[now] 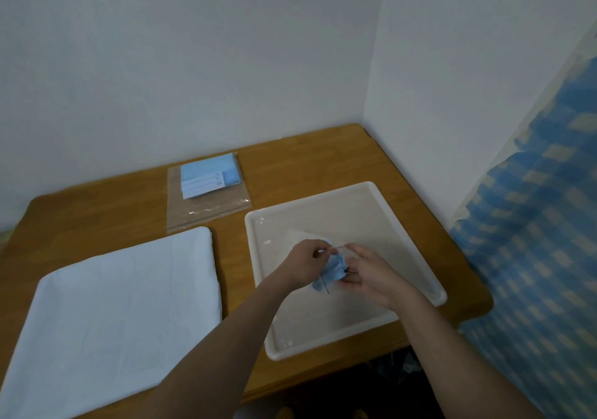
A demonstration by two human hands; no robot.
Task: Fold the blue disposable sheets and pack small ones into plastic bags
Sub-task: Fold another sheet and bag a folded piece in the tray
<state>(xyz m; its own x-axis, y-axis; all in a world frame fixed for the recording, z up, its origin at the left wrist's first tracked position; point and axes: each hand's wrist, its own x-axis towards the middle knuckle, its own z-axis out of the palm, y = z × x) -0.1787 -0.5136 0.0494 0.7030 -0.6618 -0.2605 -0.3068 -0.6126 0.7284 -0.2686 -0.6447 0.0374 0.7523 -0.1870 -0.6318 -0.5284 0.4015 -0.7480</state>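
Now: both hands on one crumpled sheet over the tray

Around the work lie a white tray (416, 234) on the right of the wood table (307, 160), one large white pad (113, 296) on the left, and one clear bag (206, 205) at the back holding folded blue sheets (210, 170) with white labels; their number is unclear. Both forearms reach in over the tray. The left hand (307, 258) and right hand (368, 273) each pinch one small crumpled blue sheet (332, 270) between them.
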